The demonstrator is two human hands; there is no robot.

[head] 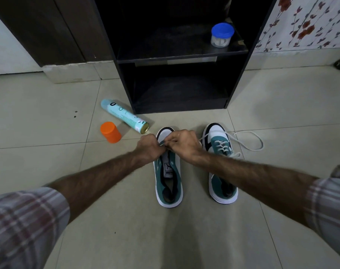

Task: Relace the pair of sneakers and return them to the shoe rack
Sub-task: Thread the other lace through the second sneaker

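- Two teal and white sneakers stand side by side on the tiled floor (281, 105), toes toward the black shoe rack (124, 78).
- The left sneaker (168, 183) sits in front of the rack's lower opening; its tongue is bare toward the heel.
- The left hand (148, 147) and the right hand (181, 145) meet over the front of this sneaker, fingers closed in a pinch on a short stretch of lace; the lace itself is mostly hidden.
- The right sneaker (219, 150) is laced, and its white lace (250, 141) trails in a loop across the floor to the right.
- A spray can (124, 115) lies on its side near the rack's left foot, with an orange cap (110, 132) just beside it.
- A blue-lidded jar (222, 35) stands at the right end of the rack's upper shelf.
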